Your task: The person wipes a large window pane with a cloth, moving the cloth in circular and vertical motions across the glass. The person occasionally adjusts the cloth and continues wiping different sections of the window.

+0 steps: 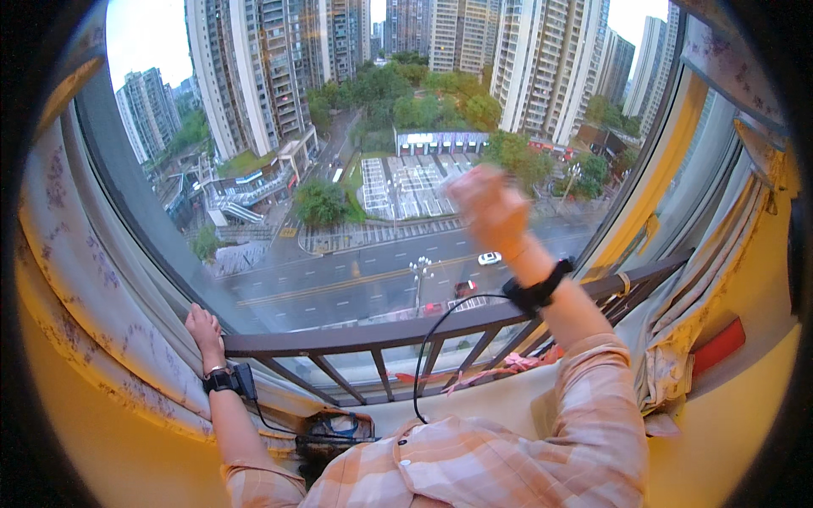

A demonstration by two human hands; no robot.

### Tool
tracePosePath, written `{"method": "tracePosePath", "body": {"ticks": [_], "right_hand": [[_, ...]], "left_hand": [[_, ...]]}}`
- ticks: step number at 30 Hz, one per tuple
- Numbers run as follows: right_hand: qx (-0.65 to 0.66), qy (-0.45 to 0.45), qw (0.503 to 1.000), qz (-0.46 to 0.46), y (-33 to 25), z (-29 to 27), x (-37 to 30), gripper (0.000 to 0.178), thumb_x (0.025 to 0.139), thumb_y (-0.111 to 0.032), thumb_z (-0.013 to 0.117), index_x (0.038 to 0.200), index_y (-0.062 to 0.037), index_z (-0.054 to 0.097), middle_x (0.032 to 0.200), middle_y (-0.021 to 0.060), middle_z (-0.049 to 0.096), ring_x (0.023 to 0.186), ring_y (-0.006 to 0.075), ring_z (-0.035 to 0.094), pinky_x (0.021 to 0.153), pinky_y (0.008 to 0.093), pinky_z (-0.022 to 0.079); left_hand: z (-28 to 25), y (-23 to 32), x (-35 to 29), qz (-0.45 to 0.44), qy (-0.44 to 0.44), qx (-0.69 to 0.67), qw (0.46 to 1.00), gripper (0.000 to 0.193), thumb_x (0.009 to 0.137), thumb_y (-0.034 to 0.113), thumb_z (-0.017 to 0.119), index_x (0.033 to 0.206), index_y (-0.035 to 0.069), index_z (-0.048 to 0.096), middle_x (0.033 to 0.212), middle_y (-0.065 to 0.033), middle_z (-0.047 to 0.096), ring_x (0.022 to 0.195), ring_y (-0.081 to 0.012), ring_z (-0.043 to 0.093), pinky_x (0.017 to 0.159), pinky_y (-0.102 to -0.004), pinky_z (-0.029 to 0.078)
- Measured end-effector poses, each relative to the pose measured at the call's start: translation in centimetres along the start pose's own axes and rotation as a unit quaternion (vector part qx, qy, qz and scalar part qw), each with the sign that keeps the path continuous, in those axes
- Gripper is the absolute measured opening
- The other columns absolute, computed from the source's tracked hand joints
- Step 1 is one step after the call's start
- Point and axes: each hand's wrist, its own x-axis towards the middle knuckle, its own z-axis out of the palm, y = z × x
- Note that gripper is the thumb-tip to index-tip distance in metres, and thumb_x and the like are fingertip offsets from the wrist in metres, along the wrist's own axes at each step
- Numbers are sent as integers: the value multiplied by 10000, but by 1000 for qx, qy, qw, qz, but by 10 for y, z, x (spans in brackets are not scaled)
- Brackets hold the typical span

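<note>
My left hand (204,332) is low at the left, at the edge of the pale flowered curtain (127,279) and right beside the left end of the dark railing (356,337). Its fingers are bent and closed; what lies under them is hidden. Raised before the large window (373,262), my right hand (491,207) is smeared by motion. It looks balled up, and I cannot make out anything in it. Each wrist wears a black strap: the left strap (223,379) carries a small dark box, and a cable runs from the right strap (539,289).
A second flowered curtain (677,339) hangs bunched at the right, near a red object (718,346). Pink ribbon-like stuff (512,364) lies along the railing's bars. Below my left forearm is a dark bag-like object (339,426). Outside are a road and tall buildings.
</note>
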Motion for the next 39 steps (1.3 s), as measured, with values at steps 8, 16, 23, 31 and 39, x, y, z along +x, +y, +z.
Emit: {"method": "tracePosePath", "body": {"ticks": [8, 16, 23, 31, 39], "right_hand": [[-130, 133, 950, 252, 101, -28, -3, 231, 840, -209, 643, 1047, -111, 621, 999, 115, 578, 921, 296, 582, 743, 400, 494], [160, -115, 927, 319, -110, 7, -37, 279, 746, -123, 705, 1017, -143, 645, 994, 124, 577, 811, 313, 626, 658, 357, 524], [174, -115, 862, 463, -140, -90, -139, 236, 778, -69, 684, 1013, -67, 659, 1003, 123, 602, 927, 288, 607, 800, 363, 490], [129, -71, 868, 475, -91, -109, -163, 210, 818, -69, 664, 1021, -19, 641, 1021, 119, 603, 954, 242, 594, 849, 338, 460], [136, -47, 846, 513, -12, -56, -153, 234, 822, -179, 680, 1033, -85, 642, 1008, 103, 593, 932, 280, 600, 798, 373, 482]], "left_hand": [[5, -2, -3, 18, -10, 43, 999, 376, 1008, 309, 419, 675, 158, 331, 504, 62, 278, 378, -58, 261, 352, -237, 188], [4, -6, 4, 18, -21, 60, 998, 375, 1009, 292, 412, 670, 158, 327, 489, 61, 265, 367, -55, 243, 341, -237, 180], [2, -12, 7, 42, -35, 55, 997, 370, 994, 254, 416, 651, 156, 320, 497, 56, 275, 378, -65, 252, 360, -254, 174], [33, 5, -27, -24, 2, -103, 994, 350, 991, 224, 424, 663, 165, 317, 528, 50, 284, 406, -73, 258, 374, -249, 204], [132, -37, -127, 32, -134, -14, 990, 410, 1014, 267, 428, 637, 152, 316, 518, 59, 286, 402, -51, 265, 360, -240, 198]]}}
